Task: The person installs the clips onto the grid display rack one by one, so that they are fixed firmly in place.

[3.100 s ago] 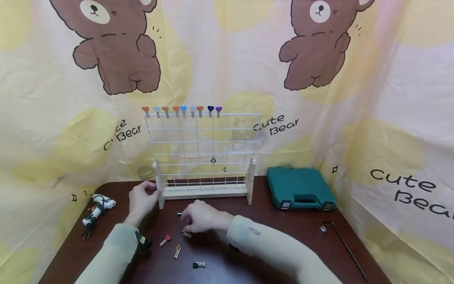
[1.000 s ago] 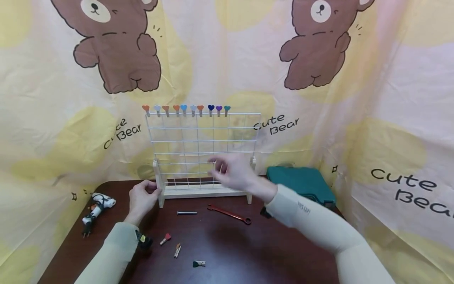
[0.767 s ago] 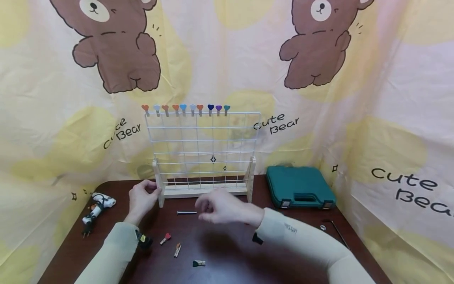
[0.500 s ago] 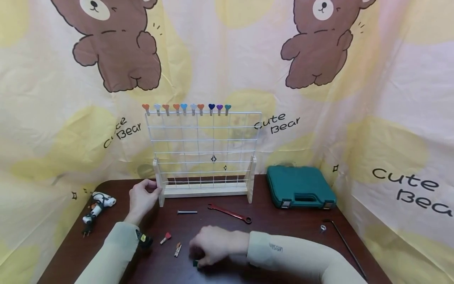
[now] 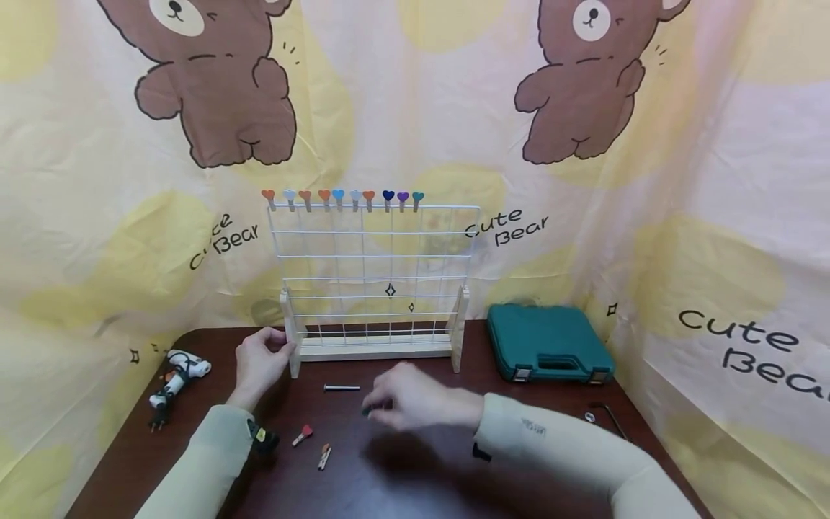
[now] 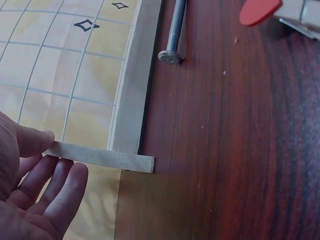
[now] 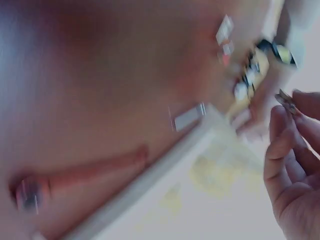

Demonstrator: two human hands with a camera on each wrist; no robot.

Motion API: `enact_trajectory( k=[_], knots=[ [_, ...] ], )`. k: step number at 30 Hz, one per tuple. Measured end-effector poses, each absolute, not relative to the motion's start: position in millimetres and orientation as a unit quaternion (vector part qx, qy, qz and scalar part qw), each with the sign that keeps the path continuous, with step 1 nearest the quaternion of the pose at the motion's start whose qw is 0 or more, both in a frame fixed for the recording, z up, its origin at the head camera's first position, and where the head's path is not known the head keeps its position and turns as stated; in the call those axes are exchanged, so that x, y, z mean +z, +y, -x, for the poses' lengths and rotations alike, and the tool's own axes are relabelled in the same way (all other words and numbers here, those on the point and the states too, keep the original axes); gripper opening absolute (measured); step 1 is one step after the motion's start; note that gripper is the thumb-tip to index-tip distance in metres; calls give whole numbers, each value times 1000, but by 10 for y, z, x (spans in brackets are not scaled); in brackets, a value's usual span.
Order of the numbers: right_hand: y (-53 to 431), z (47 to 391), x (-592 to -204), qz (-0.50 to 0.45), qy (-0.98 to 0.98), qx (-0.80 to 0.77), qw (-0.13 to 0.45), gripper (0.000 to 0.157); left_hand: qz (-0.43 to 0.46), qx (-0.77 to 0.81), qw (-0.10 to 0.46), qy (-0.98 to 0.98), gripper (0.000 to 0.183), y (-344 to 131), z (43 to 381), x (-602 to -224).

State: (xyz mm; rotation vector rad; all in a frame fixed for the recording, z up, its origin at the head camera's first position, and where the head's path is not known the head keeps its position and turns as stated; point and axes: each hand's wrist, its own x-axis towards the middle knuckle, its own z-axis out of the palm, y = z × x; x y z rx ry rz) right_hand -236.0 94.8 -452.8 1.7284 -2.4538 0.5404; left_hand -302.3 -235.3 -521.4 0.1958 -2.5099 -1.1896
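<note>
My right hand [image 5: 415, 400] is above the table's middle, pinching a small clothespin [image 7: 286, 101] between thumb and fingertips; a bit of its dark green head shows in the head view. With thumb and fingers, my left hand [image 5: 259, 364] grips the left wooden foot [image 6: 102, 155] of a white wire grid rack [image 5: 376, 351]. A row of clothespins with coloured hearts [image 5: 338, 195] runs along its top wire, ending in a teal one [image 5: 418, 197] right of centre. Two loose clothespins lie on the table, one with a red heart [image 5: 306, 431], one orange [image 5: 324, 457].
A bolt [image 5: 341, 388] lies before the rack, and a red wrench [image 7: 95, 169], hidden by my right hand in the head view. Behind right sits a green case [image 5: 551, 331], with a nut [image 5: 589, 417] and dark rod [image 5: 612, 418] nearby. A white corded tool [image 5: 181, 375] lies far left.
The teal clothespin has joined the row on the top wire. My right hand then went down to the dark green clothespin, picked it up and rose towards the rack. My left hand stays put.
</note>
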Motion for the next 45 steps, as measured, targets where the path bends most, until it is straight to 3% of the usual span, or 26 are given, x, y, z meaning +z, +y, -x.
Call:
enact_trajectory(
  k=[9,14,19,22,31,34,37,41,43,45],
  knots=[
    [1544,2972,-3369,-412,-839,340,100,19,-69,-416,177,-890,23,-2358,3017,-5219],
    [1723,3261,-2659,-328,-838,396,183,17,-71,-415,172,-891,23,-2357,3019,-5207],
    [1767,3506,-2278,-306,-821,402,266,14,-74,-419,168,-889,23,-2359,3018,-5209],
    [1746,3619,-2228,-293,-823,400,277,12,-72,-419,168,-889,23,-2359,3008,-5207],
    [1654,3709,-2313,-248,-868,374,212,21,-70,-425,166,-887,23,-2343,3007,-5180],
    [1658,3662,-2383,-248,-861,368,249,32,-72,-424,165,-888,23,-2340,3009,-5185],
    [1640,3574,-2510,-267,-827,367,332,39,-75,-424,164,-887,23,-2342,3008,-5196],
    [1535,3394,-2762,-316,-751,377,440,31,-75,-424,163,-888,22,-2345,3013,-5208],
    [1425,3295,-2923,-356,-721,386,453,26,-69,-424,174,-886,20,-2343,3012,-5209],
    [1284,3173,-3110,-399,-711,400,417,24,-63,-424,186,-884,18,-2341,3011,-5208]
  ],
)
